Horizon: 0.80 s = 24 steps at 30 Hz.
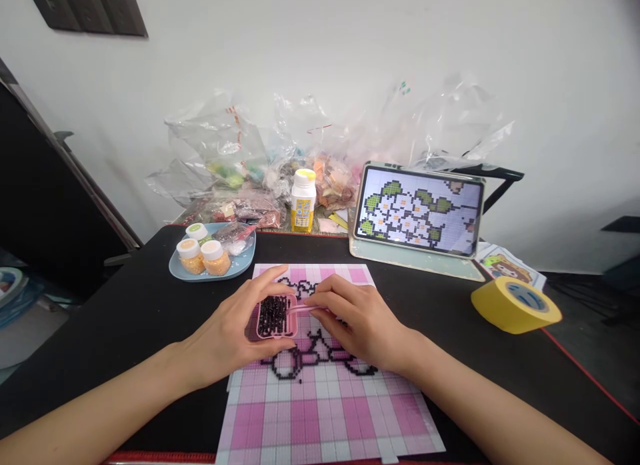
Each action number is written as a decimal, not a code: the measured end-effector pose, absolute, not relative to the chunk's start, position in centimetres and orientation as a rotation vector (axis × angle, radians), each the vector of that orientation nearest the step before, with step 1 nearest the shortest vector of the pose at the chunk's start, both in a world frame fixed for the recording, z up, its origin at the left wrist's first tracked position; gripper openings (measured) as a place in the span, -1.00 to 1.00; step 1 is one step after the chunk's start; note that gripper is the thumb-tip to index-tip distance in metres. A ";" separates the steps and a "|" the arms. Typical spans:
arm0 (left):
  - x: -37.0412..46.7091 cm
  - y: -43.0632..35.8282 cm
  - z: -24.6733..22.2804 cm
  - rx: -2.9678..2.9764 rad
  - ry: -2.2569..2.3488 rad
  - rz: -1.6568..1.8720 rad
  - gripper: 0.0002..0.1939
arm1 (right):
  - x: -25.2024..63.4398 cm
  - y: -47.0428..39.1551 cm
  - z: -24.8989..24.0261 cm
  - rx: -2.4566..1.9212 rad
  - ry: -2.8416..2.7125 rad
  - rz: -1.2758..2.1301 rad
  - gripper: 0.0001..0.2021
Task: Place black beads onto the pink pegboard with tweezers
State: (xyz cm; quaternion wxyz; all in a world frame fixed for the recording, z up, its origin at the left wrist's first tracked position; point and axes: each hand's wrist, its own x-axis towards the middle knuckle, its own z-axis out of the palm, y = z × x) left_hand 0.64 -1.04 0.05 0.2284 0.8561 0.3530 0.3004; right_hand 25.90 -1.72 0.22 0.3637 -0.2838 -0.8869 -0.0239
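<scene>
A small pink plastic tray [293,328], rectangular with rounded corners, lies over the upper left part of a checked pegboard [305,422]; whether it touches the board cannot be told. Glossy black beads [273,315] line it in rows. The left hand [225,328] grasps the tray between thumb and curved fingers at opposite rims. The fingers of the right hand [365,322] pinch a slender pink tool [301,309], its tip inside the tray. The ridged, pink-and-white board, bearing black bead outlines [286,366], extends from mid-desk to the near edge of the matte black desk [145,305]. Toward the far left corner, a glossy blue plate [239,266] holds three white-capped jars [216,257] and a clear packet [235,235]. A white-and-yellow bottle [303,202] stands by the far edge; right of it leans a flat tablet [419,212] showing pixelated flowers. A cylindrical yellow tape roll [500,305] lies near the right edge. Crinkled transparent bags [215,138] rise behind.
</scene>
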 end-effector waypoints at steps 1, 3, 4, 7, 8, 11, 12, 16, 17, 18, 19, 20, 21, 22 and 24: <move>0.6 -1.0 0.1 2.355 0.973 0.827 -0.12 | 25.9 -1.7 0.2 -0.731 -2.280 -0.064 -0.79; 0.6 -1.0 0.1 2.345 0.977 0.830 -0.13 | 25.9 -1.7 0.2 -0.729 -2.269 -0.064 -0.80; 0.6 -1.0 0.1 2.340 0.980 0.832 -0.13 | 26.0 -1.7 0.2 -0.729 -2.257 -0.055 -0.82; 0.6 -0.9 0.1 2.337 0.986 0.839 -0.14 | 26.1 -1.6 0.4 -0.733 -2.194 0.029 -0.85; 0.6 -0.8 0.1 2.340 0.990 0.844 -0.15 | 26.2 -1.5 0.5 -0.735 -2.168 0.073 -0.86; 0.4 -0.6 0.1 2.350 1.017 0.875 -0.20 | 26.7 -1.4 0.8 -0.722 -2.125 0.164 -0.87; 0.4 -0.6 0.1 2.353 1.030 0.890 -0.21 | 26.8 -1.3 1.0 -0.715 -2.133 0.189 -0.87; 0.2 -0.4 0.1 2.358 1.055 0.917 -0.23 | 27.4 -1.2 1.2 -0.719 -2.200 0.235 -0.85; 0.2 -0.3 0.1 2.358 1.054 0.917 -0.24 | 27.5 -1.2 1.2 -0.728 -2.216 0.230 -0.85; 0.2 -0.3 0.2 2.360 1.051 0.916 -0.25 | 27.6 -1.2 1.2 -0.738 -2.231 0.222 -0.85; 0.1 -0.3 0.2 2.363 1.048 0.915 -0.25 | 27.7 -1.2 1.2 -0.747 -2.245 0.210 -0.85; 0.1 -0.3 0.2 2.368 1.045 0.915 -0.25 | 27.7 -1.2 1.2 -0.755 -2.257 0.196 -0.85; 0.1 -0.3 0.2 2.372 1.042 0.914 -0.24 | 27.8 -1.2 1.2 -0.762 -2.267 0.180 -0.85; 0.1 -0.3 0.2 2.377 1.039 0.913 -0.24 | 27.8 -1.1 1.2 -0.768 -2.275 0.164 -0.85; 0.2 -0.3 0.2 2.384 1.035 0.908 -0.24 | 27.9 -1.1 1.3 -0.779 -2.289 0.138 -0.85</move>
